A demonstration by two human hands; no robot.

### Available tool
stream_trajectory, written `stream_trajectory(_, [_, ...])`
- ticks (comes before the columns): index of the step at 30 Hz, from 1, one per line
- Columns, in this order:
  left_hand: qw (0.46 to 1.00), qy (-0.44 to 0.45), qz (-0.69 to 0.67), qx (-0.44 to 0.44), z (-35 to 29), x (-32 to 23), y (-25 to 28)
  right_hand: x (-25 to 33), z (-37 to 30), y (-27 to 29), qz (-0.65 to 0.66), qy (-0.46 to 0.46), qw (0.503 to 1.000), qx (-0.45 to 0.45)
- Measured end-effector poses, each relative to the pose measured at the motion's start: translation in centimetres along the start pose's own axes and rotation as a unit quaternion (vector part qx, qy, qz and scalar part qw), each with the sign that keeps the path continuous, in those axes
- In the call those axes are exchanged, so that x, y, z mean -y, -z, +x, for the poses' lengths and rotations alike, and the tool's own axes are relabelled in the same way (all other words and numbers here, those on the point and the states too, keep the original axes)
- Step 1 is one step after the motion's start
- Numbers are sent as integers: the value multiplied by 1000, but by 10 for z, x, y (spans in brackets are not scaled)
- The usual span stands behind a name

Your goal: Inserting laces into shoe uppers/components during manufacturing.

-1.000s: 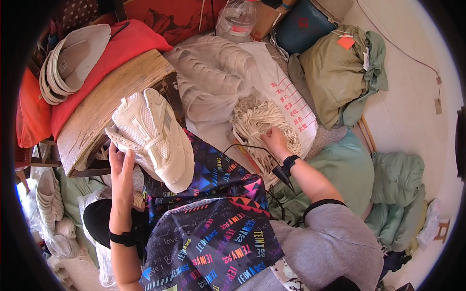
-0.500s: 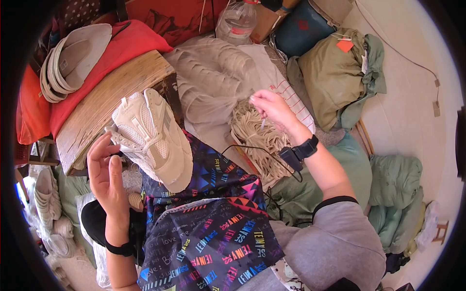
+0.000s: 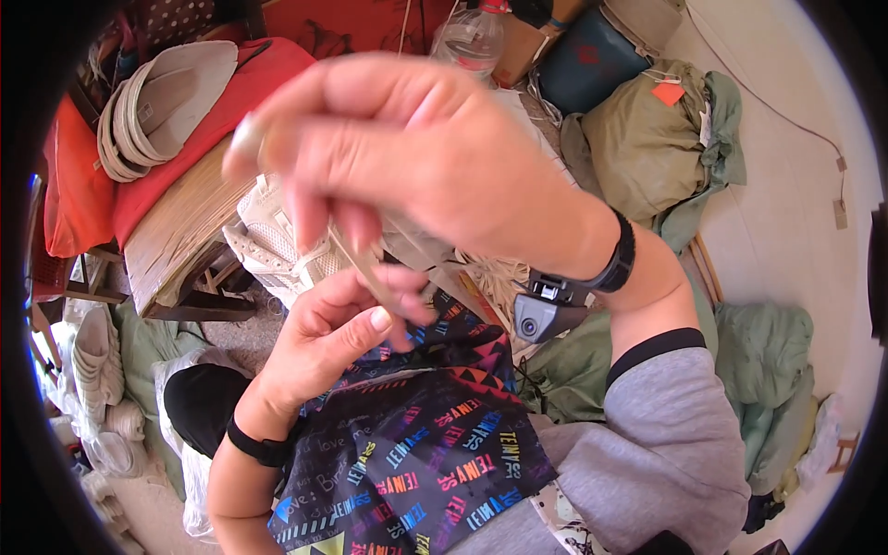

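Note:
My right hand (image 3: 407, 148), blurred by motion, is raised over the lap with its thumb and forefinger pinched together. A pale flat shoelace (image 3: 367, 270) runs down from it to my left hand (image 3: 338, 333), whose thumb and fingers close loosely round the strand. Behind the hands sits a cream mesh sneaker (image 3: 268, 231), largely covered by my right hand and wrist. A dark printed apron (image 3: 407, 444) lies over my lap. The bundle of pale laces (image 3: 495, 287) beyond my right forearm is partly hidden.
A wooden bench (image 3: 180, 236) at the left carries a red cloth (image 3: 250, 92) and stacked shoe parts (image 3: 176, 102). Stuffed olive sacks (image 3: 638, 148) and a blue bucket (image 3: 592, 60) stand far right. More shoes (image 3: 92, 361) lie at the lower left.
My right hand has swung left and up from the lace bundle, bringing a shoelace. My left hand has left the sneaker's side and moved right, closing on the lace.

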State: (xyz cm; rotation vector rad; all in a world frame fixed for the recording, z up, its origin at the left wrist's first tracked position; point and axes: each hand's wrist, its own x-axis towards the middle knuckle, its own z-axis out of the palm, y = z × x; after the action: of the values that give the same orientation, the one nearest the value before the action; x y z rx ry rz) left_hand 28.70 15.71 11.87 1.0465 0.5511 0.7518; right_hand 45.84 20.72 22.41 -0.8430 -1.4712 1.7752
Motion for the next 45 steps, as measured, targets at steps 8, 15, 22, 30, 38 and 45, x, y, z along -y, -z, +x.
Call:
stream_trajectory(8, [984, -114, -26, -137, -50, 3, 74, -11, 15, 143, -71, 239, 914, -322])
stream_trajectory(15, [979, -124, 54, -155, -94, -11, 109, -68, -13, 245, -303, 140, 801, -497])
stream_trajectory(22, [960, -176, 85, -202, -120, -25, 126, -98, -67, 321, -604, -136, 546, -565])
stream_trajectory(30, [972, -51, 52, -223, -59, -15, 82, -138, -12, 250, -682, 91, 668, -285])
stream_trajectory(38, [976, 114, 121, -139, -9, -6, 39, -112, 24, -15, -291, 187, 938, 16])
stream_trajectory(45, [969, 134, 135, -157, -42, -2, 64, -100, 14, 9, -412, 67, 908, 23])
